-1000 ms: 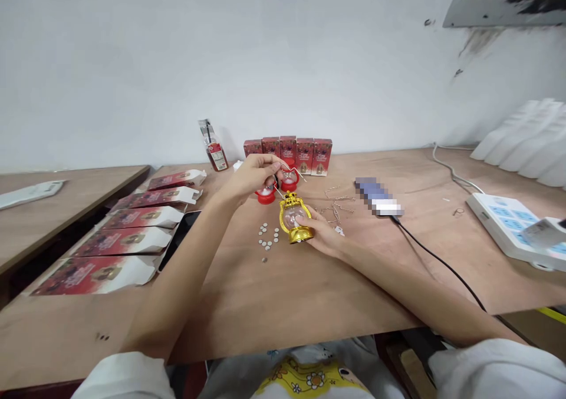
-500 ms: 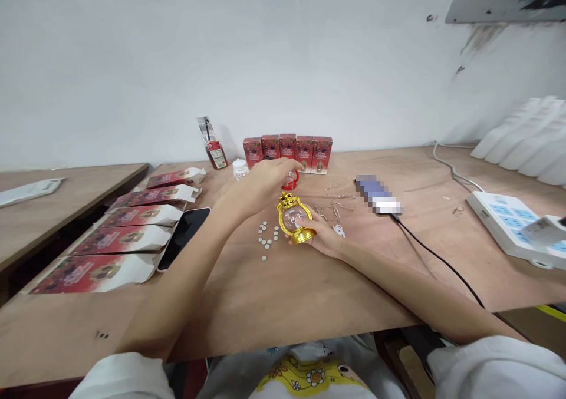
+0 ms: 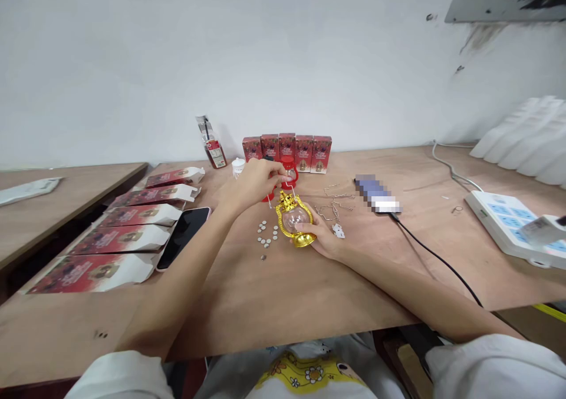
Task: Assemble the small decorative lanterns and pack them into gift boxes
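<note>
My right hand (image 3: 325, 238) is wrapped round a small gold lantern (image 3: 295, 219) with a clear globe, its thumb across the front above the base. The lantern tilts slightly. Just above its crown, my left hand (image 3: 262, 182) pinches a thin bent wire handle (image 3: 290, 185), whose ends point down toward the lantern's top. Behind the fingers stands a red lantern (image 3: 288, 164); another red item beside it is mostly hidden by my left hand. Several button cells (image 3: 267, 241) lie left of the gold lantern. To its right are several loose wire handles (image 3: 336, 204) and small white pieces (image 3: 338, 231).
Red boxes (image 3: 287, 145) stand at the back; open flat ones (image 3: 106, 269) lie at left beside a dark phone (image 3: 183, 237). A white lantern (image 3: 237, 166) and bottle (image 3: 215, 151) stand behind. A cabled phone (image 3: 375, 193) and power strip (image 3: 513, 222) lie right.
My left hand has drawn back slightly, and a wire handle now shows in its fingers above the gold lantern. My right thumb has come round to the lantern's front.
</note>
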`<state>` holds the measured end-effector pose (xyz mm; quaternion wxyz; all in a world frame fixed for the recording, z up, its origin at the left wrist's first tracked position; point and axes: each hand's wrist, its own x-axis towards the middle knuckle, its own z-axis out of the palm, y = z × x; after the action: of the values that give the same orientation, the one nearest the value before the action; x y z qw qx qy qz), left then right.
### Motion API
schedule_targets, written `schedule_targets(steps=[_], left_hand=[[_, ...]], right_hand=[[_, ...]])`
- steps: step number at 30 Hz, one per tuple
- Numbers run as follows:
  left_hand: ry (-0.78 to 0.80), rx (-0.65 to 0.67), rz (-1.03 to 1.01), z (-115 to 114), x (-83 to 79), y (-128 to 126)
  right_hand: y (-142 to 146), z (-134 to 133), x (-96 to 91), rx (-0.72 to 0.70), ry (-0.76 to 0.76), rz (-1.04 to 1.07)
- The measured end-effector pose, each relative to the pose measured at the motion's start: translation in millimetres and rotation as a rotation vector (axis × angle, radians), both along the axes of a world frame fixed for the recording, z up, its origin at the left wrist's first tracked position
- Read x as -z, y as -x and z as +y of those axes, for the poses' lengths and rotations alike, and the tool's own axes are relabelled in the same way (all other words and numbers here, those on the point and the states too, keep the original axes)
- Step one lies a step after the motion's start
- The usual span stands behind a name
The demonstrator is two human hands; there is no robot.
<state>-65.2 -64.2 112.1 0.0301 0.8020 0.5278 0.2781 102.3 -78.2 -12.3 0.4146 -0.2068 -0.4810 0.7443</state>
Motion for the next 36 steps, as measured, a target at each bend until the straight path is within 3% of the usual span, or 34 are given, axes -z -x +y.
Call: schedule_targets(steps=[11, 26, 33, 36], left_hand=[[0.079, 0.011, -0.103, -0.1, 1.1, -4.8], [0.075, -0.022, -0.126, 2.0, 2.1, -2.7], [0.279, 0.000, -0.338, 22.4, 23.2, 6.4], [0.281, 0.018, -0.376, 29.6, 30.7, 9.3]], right_hand=[[-1.0, -1.8, -3.2, 0.002, 0.021, -0.018], [-0.2, -2.6, -3.2, -0.013, -0.031, -0.006], [1.0, 1.0, -0.2, 0.028, -0.061, -0.040], [1.1, 3.4, 2.2, 0.046, -0.124, -0.060]])
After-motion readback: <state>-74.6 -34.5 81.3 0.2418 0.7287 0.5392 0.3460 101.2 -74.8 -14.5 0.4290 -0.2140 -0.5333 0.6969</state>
